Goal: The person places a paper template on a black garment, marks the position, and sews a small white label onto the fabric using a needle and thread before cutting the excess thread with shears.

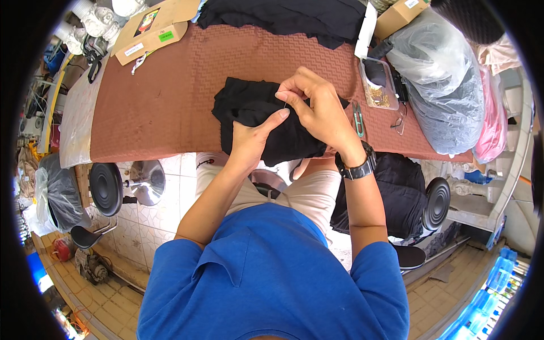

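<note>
A bunched piece of black cloth (242, 93) lies near the front edge of the table, folded over itself. My left hand (250, 139) grips its near side, with the thumb pressed on top and the other fingers hidden beneath. Just above that thumb, my right hand (317, 107) pinches a thin needle (285, 105) between thumb and forefinger. Its tip is too fine to make out against the cloth. Green-handled thread snips (357, 119) rest on the table to the right of the black cloth.
A brown textured cover (158, 102) spreads over the table. To the right are a clear plastic box (381, 93) with small gold-coloured pieces and large plastic-wrapped bundles (445, 85). More black fabric (283, 20) lies at the far edge, a cardboard box (153, 34) at far left.
</note>
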The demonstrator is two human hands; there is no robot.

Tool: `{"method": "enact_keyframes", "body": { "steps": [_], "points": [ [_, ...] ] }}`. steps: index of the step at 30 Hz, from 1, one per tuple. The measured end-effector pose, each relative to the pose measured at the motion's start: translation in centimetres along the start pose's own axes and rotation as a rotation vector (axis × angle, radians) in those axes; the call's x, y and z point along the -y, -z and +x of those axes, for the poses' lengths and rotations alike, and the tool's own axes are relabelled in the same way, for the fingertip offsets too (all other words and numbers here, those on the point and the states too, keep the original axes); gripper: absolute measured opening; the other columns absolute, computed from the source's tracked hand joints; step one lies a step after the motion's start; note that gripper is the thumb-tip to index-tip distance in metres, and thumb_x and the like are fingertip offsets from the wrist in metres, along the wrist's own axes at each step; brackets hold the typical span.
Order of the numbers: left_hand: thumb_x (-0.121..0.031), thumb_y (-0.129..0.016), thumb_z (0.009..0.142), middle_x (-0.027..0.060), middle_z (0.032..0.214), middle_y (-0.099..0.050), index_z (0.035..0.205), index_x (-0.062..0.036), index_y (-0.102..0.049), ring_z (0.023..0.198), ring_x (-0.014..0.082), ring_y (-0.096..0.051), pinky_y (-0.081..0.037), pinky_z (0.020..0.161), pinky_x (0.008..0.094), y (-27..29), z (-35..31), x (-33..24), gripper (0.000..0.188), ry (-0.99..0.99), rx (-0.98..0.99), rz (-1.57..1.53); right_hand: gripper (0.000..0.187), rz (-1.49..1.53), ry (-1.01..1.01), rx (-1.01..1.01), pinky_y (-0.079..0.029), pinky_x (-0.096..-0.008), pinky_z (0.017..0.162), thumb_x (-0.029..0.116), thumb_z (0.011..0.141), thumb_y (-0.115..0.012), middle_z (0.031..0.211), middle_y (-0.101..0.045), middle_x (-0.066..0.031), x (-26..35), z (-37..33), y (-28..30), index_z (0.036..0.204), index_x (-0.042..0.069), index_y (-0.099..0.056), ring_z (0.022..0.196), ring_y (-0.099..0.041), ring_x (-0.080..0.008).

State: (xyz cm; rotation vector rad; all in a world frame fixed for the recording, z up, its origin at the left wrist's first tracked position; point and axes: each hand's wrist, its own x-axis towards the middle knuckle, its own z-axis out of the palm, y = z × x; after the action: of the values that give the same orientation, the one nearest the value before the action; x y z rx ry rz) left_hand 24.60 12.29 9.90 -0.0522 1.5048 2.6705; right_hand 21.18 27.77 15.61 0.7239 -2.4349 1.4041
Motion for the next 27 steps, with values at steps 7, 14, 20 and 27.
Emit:
{"method": "enact_keyframes", "body": {
  "steps": [7,14,20,27],
  "points": [
    [-0.003,-0.075,0.090,0.0033,0.109,-0.069,0.113,-0.0008,-0.069,0.096,0.0120,-0.065,-0.052,0.088,0.0271,1.3,0.6,-0.6,0.023,-0.051,0.046,0.146,0.006,-0.053,-0.085,-0.026,-0.046,-0.0398,0.070,0.003,0.089,-0.068,0.084,-0.060,-0.0139,0.2,-0.4,0.9,0.089,-0.002,-0.066,0.079,-0.059,-0.0319],
    [-0.005,-0.077,0.089,0.0018,0.101,-0.070,0.105,-0.0010,-0.072,0.091,0.0098,-0.064,-0.052,0.082,0.0255,-0.2,0.2,-0.7,0.017,-0.054,0.001,0.194,0.005,-0.094,-0.010,-0.015,-0.048,-0.0417,0.072,0.002,0.088,-0.068,0.086,-0.059,-0.0139,-0.3,-0.1,-0.3,0.089,-0.001,-0.065,0.083,-0.059,-0.0341],
    [-0.007,-0.072,0.093,0.0049,0.111,-0.070,0.112,-0.0010,-0.069,0.103,0.0132,-0.065,-0.052,0.090,0.0287,2.0,1.3,-0.3,0.020,-0.003,0.050,0.060,0.005,-0.117,-0.060,-0.103,-0.049,-0.0426,0.072,0.002,0.087,-0.069,0.087,-0.058,-0.0136,2.0,-2.0,-1.4,0.090,-0.001,-0.065,0.083,-0.059,-0.0346],
    [-0.008,-0.074,0.092,0.0002,0.099,-0.070,0.103,-0.0036,-0.072,0.091,0.0069,-0.064,-0.051,0.081,0.0261,1.1,0.7,-1.3,0.012,0.122,0.011,-0.126,0.009,-0.127,-0.040,-0.206,-0.047,-0.0414,0.069,-0.001,0.083,-0.072,0.084,-0.055,-0.0117,1.1,-4.0,-3.7,0.090,0.001,-0.067,0.079,-0.057,-0.0320]
  ]
}}
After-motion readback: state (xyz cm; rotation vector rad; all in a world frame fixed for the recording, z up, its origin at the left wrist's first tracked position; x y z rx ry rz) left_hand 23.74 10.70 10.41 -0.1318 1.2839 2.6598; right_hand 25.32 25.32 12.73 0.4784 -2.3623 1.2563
